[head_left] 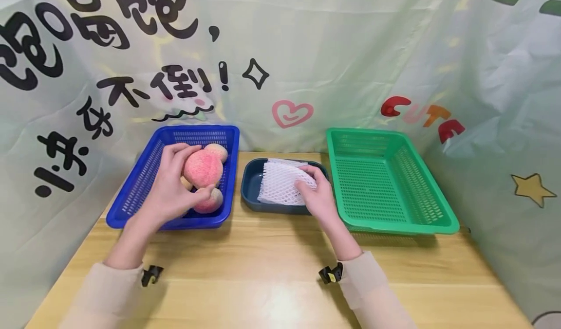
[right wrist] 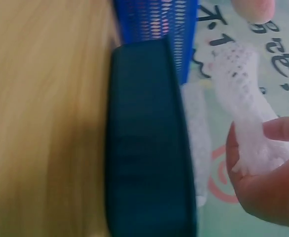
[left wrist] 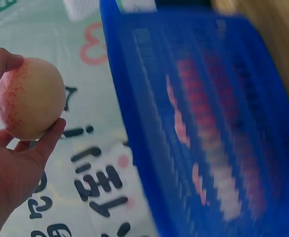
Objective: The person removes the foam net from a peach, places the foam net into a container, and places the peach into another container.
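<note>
My left hand (head_left: 172, 185) grips a pink peach (head_left: 203, 168) above the blue basket (head_left: 131, 200). The left wrist view shows the thumb and fingers round this peach (left wrist: 38, 98), off the basket's rim. More peaches lie in the basket, one pink (head_left: 210, 201) and a paler one (head_left: 216, 151) behind. With thumb and fingers my right hand (head_left: 319, 192) pinches a white foam net sleeve (head_left: 282, 183) over the dark teal tray (head_left: 251, 200). In the right wrist view the held foam net (right wrist: 248, 108) is lifted beside the tray, and another white net (right wrist: 197, 143) shows past the tray's rim.
A green basket (head_left: 372, 188) stands right of the tray, with nothing seen inside. All three containers sit on a wooden table (head_left: 263, 280) against a printed cloth backdrop (head_left: 350, 51). The tray sits between the two baskets.
</note>
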`<state>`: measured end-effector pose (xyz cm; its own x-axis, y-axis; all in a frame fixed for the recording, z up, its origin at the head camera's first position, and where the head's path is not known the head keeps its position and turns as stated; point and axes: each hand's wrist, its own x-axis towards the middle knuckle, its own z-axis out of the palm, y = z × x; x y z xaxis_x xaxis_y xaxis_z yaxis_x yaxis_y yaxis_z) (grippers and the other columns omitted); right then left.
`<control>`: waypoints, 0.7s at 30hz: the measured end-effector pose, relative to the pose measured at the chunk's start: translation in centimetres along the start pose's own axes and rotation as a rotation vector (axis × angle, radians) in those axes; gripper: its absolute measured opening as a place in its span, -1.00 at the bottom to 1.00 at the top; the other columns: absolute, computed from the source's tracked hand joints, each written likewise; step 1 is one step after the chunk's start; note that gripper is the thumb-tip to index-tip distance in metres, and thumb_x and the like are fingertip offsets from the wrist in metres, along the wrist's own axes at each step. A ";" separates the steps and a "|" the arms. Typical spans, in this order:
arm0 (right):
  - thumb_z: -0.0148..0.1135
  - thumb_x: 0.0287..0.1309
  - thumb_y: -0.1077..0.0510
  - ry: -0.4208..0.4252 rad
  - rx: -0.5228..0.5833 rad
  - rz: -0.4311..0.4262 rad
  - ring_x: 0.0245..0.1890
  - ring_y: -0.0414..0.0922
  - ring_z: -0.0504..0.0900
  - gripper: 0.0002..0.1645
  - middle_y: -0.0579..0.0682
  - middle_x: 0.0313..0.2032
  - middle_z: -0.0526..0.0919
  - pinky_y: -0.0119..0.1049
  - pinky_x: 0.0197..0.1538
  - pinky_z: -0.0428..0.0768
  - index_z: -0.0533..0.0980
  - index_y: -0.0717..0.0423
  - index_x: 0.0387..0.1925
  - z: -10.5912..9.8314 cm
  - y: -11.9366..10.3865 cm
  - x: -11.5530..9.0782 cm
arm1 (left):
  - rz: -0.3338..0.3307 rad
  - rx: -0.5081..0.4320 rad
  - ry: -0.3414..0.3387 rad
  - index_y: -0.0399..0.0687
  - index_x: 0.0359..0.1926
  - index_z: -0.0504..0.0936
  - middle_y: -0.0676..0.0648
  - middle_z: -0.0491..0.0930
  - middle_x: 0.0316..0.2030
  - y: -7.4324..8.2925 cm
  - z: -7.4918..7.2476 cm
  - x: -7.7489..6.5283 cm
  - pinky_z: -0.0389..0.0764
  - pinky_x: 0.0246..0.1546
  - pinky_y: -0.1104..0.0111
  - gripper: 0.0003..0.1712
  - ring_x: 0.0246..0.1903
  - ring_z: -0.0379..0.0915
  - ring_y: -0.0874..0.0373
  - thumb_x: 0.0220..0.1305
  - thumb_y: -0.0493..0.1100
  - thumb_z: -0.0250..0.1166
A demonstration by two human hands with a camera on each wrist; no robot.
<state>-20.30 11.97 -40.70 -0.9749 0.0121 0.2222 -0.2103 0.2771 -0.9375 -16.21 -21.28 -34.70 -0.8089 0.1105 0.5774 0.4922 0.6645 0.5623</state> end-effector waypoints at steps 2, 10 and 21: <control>0.28 0.31 0.27 -0.026 -0.093 -0.010 0.22 0.07 0.52 -0.55 0.19 0.19 0.59 -0.01 0.33 0.44 0.49 0.18 0.21 0.4 0.5 0.4 | -0.003 0.022 -0.033 -0.24 0.28 0.49 -0.30 0.26 0.22 -0.8 -0.9 0.8 0.44 0.16 -0.13 -0.08 0.20 0.32 -0.18 -0.18 -0.28 0.67; 0.27 0.34 0.25 -0.072 -0.442 -0.081 0.16 0.18 0.54 -0.48 0.26 0.25 0.48 0.13 0.25 0.51 0.41 0.23 0.28 1.0 1.4 1.5 | 0.001 0.071 -0.198 -0.20 0.24 0.50 -0.23 0.48 0.18 -4.0 -3.0 5.9 0.43 0.15 -0.10 -0.15 0.18 0.38 -0.17 -0.10 -0.19 0.69; 0.41 0.17 0.29 0.007 -0.794 -0.245 0.09 0.24 0.47 -0.40 0.29 0.12 0.47 0.09 0.07 0.56 0.46 0.25 0.24 1.7 2.4 1.9 | -0.151 0.099 -0.270 -0.34 0.32 0.42 -0.37 0.45 0.21 -10.1 -2.5 9.6 0.44 0.18 -0.15 -0.08 0.13 0.42 -0.28 -0.02 -0.18 0.67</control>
<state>-22.77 11.07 -43.02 -0.9072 -0.1312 0.3998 -0.2998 0.8682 -0.3954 -28.15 -28.77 -33.32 -0.9330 0.1883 0.3068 0.3371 0.7555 0.5618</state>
